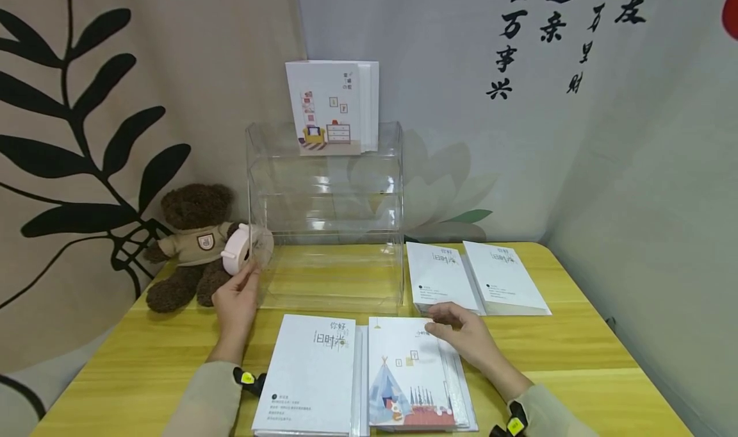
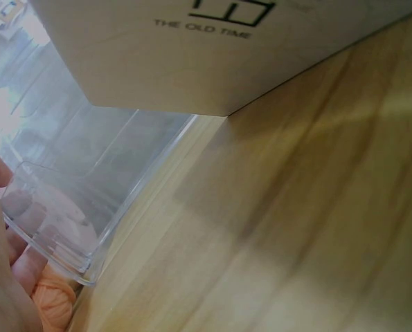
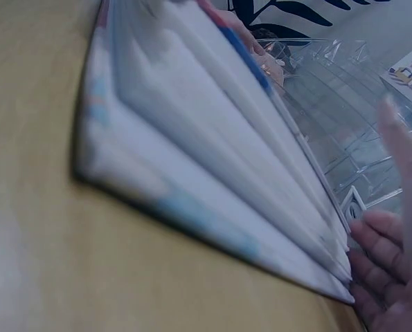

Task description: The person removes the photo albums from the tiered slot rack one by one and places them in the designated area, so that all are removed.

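My left hand (image 1: 237, 299) pinches the left front edge of a clear plastic tiered rack (image 1: 328, 305). Through the plastic, the left wrist view shows its fingers (image 2: 27, 263) behind the panel. My right hand (image 1: 464, 336) touches the upper right corner of a white book with an illustrated tent page (image 1: 406, 366), its thumb standing apart in the right wrist view. Beside that page lies a white cover (image 1: 311, 373) with dark Chinese lettering. Fanned inner pages (image 3: 212, 124) show in the right wrist view. Another illustrated book (image 1: 328, 110) stands on the rack's top tier.
Two white covers (image 1: 441, 273) lean at the right rear of the wooden table (image 1: 576, 373). A brown teddy bear (image 1: 198, 245) sits left of the rack, by a pale pink round object (image 1: 235, 250). Orange yarn (image 2: 53, 304) shows in the left wrist view. Printed cloth hangs behind.
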